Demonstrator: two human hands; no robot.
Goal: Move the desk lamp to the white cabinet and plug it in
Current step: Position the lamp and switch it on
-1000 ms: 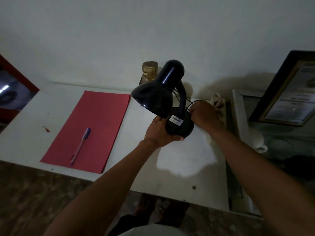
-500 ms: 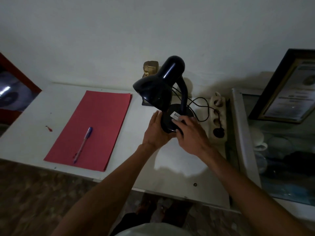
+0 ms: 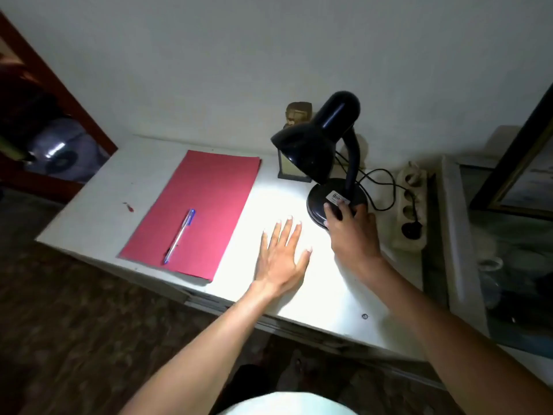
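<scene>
the desk lamp [image 3: 326, 157] stood upright on the white cabinet [image 3: 314, 295], its round base near the back right of the top, shade leaning left and throwing light onto the surface. the right hand [image 3: 350, 232] was the nearer one, its fingers [image 3: 330, 212] curled over the front rim of the base. the left hand [image 3: 281, 259] lay flat and spread just left of it, holding nothing. the cord [image 3: 386, 187] ran right to a power strip [image 3: 411, 205] by the right edge, plug seated, so the job looked nearly done. a red folder [image 3: 203, 211] with a pen [image 3: 179, 235] filled the left; the lit middle stayed free.
</scene>
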